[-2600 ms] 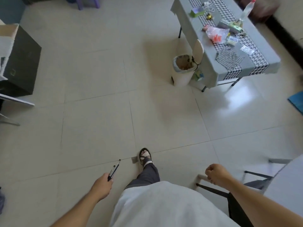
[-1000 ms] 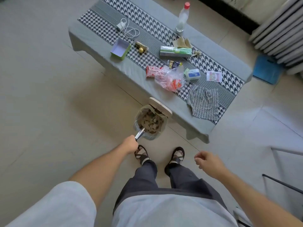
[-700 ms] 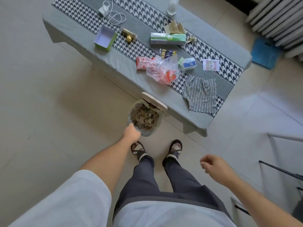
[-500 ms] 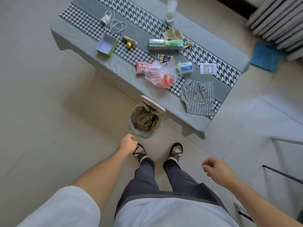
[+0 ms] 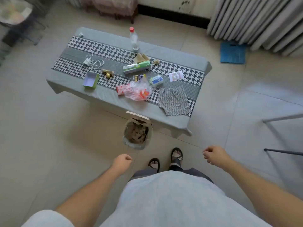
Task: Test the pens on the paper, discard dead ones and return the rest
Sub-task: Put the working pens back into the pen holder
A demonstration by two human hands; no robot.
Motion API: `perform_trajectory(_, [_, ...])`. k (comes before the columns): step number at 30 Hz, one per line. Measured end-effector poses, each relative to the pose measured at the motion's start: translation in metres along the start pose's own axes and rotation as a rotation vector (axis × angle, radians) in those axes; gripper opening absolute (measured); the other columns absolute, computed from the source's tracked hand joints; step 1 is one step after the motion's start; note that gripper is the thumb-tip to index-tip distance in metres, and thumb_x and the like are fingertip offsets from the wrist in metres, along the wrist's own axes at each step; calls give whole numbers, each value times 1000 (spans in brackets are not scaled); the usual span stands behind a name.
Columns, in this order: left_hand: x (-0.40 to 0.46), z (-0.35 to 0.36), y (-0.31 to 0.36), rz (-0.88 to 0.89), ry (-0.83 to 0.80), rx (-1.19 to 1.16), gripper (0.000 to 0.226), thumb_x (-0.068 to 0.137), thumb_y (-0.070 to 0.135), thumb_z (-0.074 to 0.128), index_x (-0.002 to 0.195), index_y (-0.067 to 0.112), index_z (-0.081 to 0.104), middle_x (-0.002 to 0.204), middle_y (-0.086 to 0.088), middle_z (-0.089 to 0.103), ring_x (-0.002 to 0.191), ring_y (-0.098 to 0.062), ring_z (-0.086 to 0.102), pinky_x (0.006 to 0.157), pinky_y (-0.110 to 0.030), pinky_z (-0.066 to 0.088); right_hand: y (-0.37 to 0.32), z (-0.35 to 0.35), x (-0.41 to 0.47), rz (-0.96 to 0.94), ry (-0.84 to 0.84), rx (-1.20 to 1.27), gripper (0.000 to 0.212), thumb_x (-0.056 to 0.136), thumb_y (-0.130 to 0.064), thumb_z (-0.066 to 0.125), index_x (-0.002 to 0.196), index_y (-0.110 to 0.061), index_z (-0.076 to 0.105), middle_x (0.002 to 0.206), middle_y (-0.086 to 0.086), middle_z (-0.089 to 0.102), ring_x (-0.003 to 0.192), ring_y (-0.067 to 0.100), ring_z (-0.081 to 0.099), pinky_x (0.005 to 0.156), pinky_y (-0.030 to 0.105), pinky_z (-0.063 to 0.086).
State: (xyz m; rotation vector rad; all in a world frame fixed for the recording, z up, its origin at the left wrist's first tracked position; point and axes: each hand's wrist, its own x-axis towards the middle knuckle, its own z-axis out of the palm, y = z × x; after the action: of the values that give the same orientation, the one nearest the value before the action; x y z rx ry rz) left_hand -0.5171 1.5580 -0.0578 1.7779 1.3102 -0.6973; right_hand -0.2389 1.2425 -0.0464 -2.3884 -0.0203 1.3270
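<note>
A small white waste bin (image 5: pixel 125 136) with its lid flipped up stands on the floor against the low table, full of brownish scraps. A dark thin shape lies among them at the right side; I cannot tell whether it is a pen. My left hand (image 5: pixel 122 161) hangs just below and left of the bin, fingers loosely curled, holding nothing. My right hand (image 5: pixel 212 155) hangs to the right, also loosely curled and empty. No pen or paper shows elsewhere.
The low table (image 5: pixel 105 95) under a grey cloth carries a water bottle (image 5: pixel 133 39), a charger cable (image 5: pixel 93 61), a green box (image 5: pixel 91 80), a plastic bag (image 5: pixel 137 90) and a folded cloth (image 5: pixel 173 100). A dark chair frame (image 5: pixel 282 150) stands at right.
My left hand carried pens to the bin, let them go into it and drew back empty. The view has pulled back from the bin and tilted up.
</note>
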Motion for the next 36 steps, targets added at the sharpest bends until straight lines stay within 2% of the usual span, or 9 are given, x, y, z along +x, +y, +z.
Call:
perform_trajectory(4, [2, 6, 31, 161, -96, 202, 16, 92, 16, 52, 101, 19, 66, 100, 0, 68, 95, -20, 65, 85, -35, 55, 48, 14, -26, 105, 92, 169, 13, 97, -12, 59, 90, -6, 69, 87, 16, 73, 70, 23, 65, 66, 35, 56])
perform_trajectory(8, [6, 16, 56, 316, -204, 471, 17, 93, 18, 54, 104, 22, 65, 100, 4, 67, 92, -16, 65, 83, -32, 55, 108, 58, -77, 250, 188, 380, 14, 96, -9, 59, 90, -2, 68, 85, 16, 72, 67, 23, 64, 65, 33, 53])
perform_trajectory(11, [4, 24, 77, 409, -269, 660, 15, 92, 18, 54, 101, 22, 65, 100, 2, 67, 92, -17, 65, 82, -31, 55, 157, 102, -124, 363, 282, 524, 15, 94, -9, 59, 83, -3, 67, 81, 14, 72, 66, 23, 64, 68, 37, 55])
perform_trajectory(17, [-17, 69, 117, 595, -324, 1098, 15, 86, 20, 57, 93, 22, 70, 98, 2, 69, 93, -15, 63, 78, -27, 50, 257, 203, -229, 645, 438, 819, 14, 92, -12, 61, 84, -7, 70, 80, 12, 74, 75, 29, 72, 78, 44, 59])
perform_trajectory(19, [-34, 98, 135, 677, -349, 1218, 19, 89, 20, 55, 99, 20, 72, 99, 2, 69, 95, -16, 63, 80, -25, 49, 284, 238, -260, 726, 454, 908, 18, 92, -9, 59, 76, -3, 66, 75, 13, 73, 69, 28, 70, 71, 39, 58])
perform_trajectory(21, [-55, 136, 152, 746, -367, 1308, 21, 91, 19, 55, 103, 19, 73, 96, 2, 68, 93, -17, 64, 78, -24, 49, 307, 274, -287, 788, 465, 969, 26, 92, -6, 56, 66, -8, 59, 67, 12, 68, 61, 27, 64, 62, 35, 54])
perform_trajectory(23, [-81, 178, 167, 790, -374, 1343, 21, 90, 17, 56, 103, 19, 72, 94, 0, 69, 90, -19, 67, 78, -27, 54, 325, 307, -308, 832, 474, 1037, 29, 93, -6, 54, 64, -11, 56, 64, 13, 65, 58, 26, 62, 56, 31, 48])
perform_trajectory(29, [-179, 321, 182, 875, -422, 1410, 17, 88, 14, 57, 96, 22, 68, 94, -9, 72, 86, -25, 71, 77, -33, 58, 389, 377, -358, 903, 482, 1336, 26, 92, -2, 54, 69, -13, 51, 63, 10, 59, 56, 22, 51, 53, 29, 40])
perform_trajectory(36, [-293, 474, 154, 928, -546, 1375, 18, 91, 5, 55, 99, 12, 69, 95, -13, 71, 76, -22, 68, 64, -27, 51, 487, 392, -412, 931, 582, 1492, 23, 88, -2, 55, 68, -14, 52, 63, 10, 60, 54, 21, 51, 53, 26, 40])
